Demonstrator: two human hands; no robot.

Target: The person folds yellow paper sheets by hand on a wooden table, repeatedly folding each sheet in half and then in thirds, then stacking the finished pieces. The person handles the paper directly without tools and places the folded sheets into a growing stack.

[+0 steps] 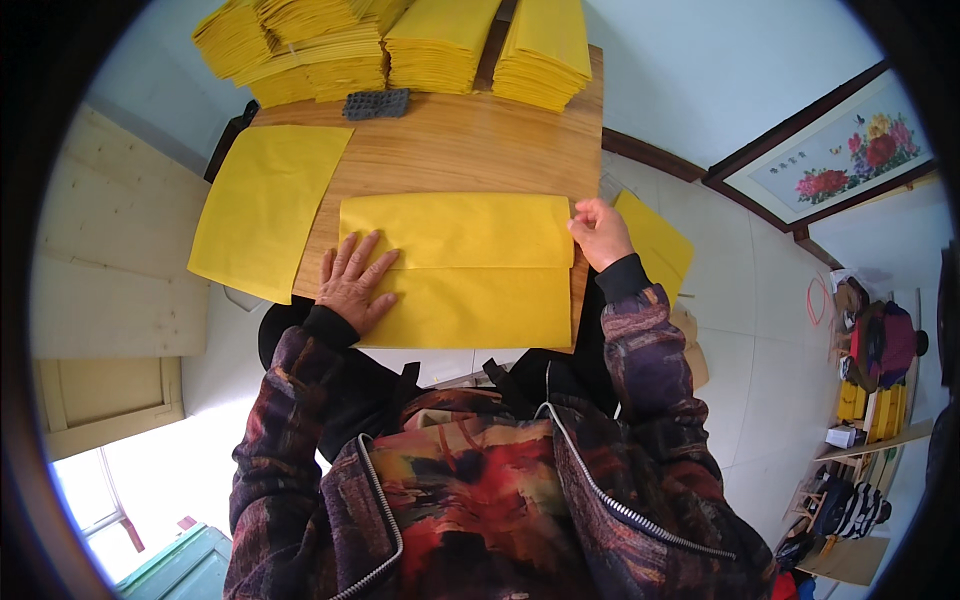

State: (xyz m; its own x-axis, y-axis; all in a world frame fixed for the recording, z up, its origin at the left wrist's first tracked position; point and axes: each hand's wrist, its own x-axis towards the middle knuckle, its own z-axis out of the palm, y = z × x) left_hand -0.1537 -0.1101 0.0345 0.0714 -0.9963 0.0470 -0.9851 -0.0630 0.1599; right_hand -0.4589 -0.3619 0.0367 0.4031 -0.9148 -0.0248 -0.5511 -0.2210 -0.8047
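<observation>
at one folded yellow sheet (pixel 475 308), two hands (pixel 350 290)

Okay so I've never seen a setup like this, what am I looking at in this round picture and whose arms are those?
There's no machine here: the arms belong to the person wearing the camera. It sits on their head, looking down; its wide lens bends straight edges. On the brown wooden table, a thin yellow rectangular sheet with a fold-like line across it lies in front of them. The left hand rests spread on it. The right hand is curled at its right edge; whether it grips is unclear. A flat plain yellow sheet lies to the left. Farther back are tall yellow stacks and a dark grey textured block.
</observation>
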